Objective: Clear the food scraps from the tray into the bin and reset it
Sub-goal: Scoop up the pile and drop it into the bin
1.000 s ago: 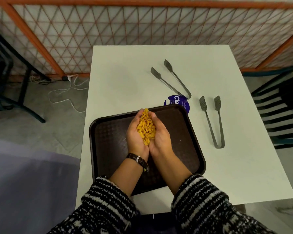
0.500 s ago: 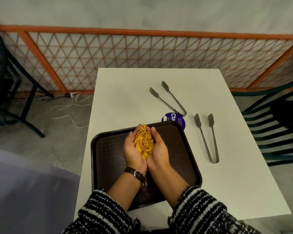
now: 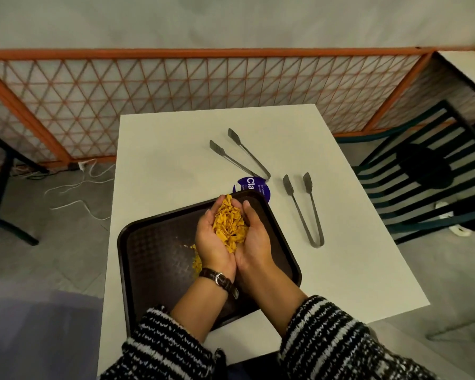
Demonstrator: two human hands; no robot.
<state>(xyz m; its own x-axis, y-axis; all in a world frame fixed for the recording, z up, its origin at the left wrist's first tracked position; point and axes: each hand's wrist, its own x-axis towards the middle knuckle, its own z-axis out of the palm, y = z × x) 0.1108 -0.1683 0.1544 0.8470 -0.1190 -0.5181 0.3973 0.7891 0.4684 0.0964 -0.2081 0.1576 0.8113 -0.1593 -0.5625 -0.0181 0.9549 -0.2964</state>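
Note:
A heap of yellow food scraps (image 3: 229,224) rests in my two cupped palms, held above the dark brown tray (image 3: 154,259) on the white table (image 3: 176,149). My left hand (image 3: 213,244), with a watch at the wrist, and my right hand (image 3: 254,242) press together side by side under the heap. A few loose yellow scraps (image 3: 195,261) lie on the tray just left of my left hand. No bin is recognisable in view.
Two metal tongs lie on the table, one pair (image 3: 240,154) behind the tray and the other pair (image 3: 303,209) to its right. A purple round sticker (image 3: 251,185) peeks from behind the tray. An orange lattice fence (image 3: 176,86) runs behind the table. A dark slatted chair (image 3: 428,174) stands right.
My view has lifted and shifted, so the table sits lower and further right in frame. My cupped hands have risen slightly off the tray, and some scraps now show on the tray.

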